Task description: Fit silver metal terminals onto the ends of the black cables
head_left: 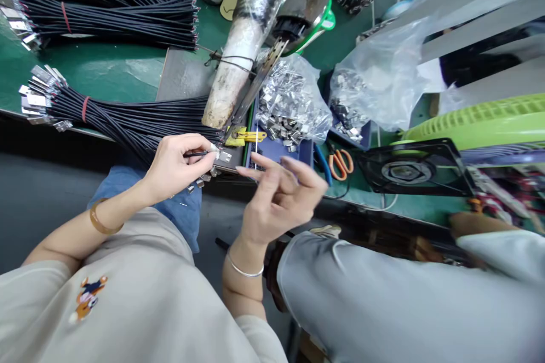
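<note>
Between the thumb and fingers of my left hand is a black cable, pinched near its end. A silver metal connector sits at that cable's tip. My right hand is raised to the right of it, slightly blurred, fingers apart and holding nothing. Just beyond my right hand is a blue bin of loose metal connector shells, partly in a clear plastic bag. A bundle of black cables lies behind my left hand, tied with a red band.
More cable bundles lie at the back left. A foil-wrapped tube reaches down over the bench near a yellow cutter. Orange-handled pliers, a black fan and another person's sleeve are to the right.
</note>
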`<state>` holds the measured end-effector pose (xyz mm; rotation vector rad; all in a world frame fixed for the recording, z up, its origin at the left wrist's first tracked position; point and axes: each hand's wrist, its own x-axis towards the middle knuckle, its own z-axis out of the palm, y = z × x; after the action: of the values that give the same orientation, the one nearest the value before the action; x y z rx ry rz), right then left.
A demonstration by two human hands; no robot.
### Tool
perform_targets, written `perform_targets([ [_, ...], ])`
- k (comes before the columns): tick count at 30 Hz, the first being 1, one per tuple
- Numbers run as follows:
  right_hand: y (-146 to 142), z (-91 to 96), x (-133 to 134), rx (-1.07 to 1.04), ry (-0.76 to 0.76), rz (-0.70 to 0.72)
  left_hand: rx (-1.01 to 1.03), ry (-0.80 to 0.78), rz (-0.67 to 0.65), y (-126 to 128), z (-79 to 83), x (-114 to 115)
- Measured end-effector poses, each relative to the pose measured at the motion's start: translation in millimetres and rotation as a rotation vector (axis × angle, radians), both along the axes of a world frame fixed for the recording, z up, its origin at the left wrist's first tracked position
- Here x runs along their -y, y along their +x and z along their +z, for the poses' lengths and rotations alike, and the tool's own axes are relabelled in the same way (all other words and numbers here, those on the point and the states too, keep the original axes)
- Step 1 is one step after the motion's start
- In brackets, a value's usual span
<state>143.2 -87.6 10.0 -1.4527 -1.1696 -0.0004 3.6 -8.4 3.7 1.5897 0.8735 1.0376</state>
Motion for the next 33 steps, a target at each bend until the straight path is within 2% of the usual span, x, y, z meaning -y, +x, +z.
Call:
perform_targets([
  [4,-2,-6.9,-4,0.052,-0.153,0.127,0.000,0.024,0.042,5,-2.3,-1],
  [7,-3,-8.7,-12,0.019,-0.184,0.188,-0.013,0.064,0.079,9,-3.3,-1],
  [12,-2,-5.6,-21,-0.016,-0.198,0.178,-0.017,0.095,0.138,13,-5.8,-1],
  [19,4,-5.5,-25,-0.128,-0.260,0.209,-0.051,0.103,0.152,14,-5.1,-1],
  [23,4,-2.6,-26,-0.114,-0.283,0.200,-0.086,0.117,0.175,15,-2.7,-1],
  [33,4,8.7,-29,-0.018,-0.225,0.209,-0.063,0.173,0.209,15,4.1,0],
])
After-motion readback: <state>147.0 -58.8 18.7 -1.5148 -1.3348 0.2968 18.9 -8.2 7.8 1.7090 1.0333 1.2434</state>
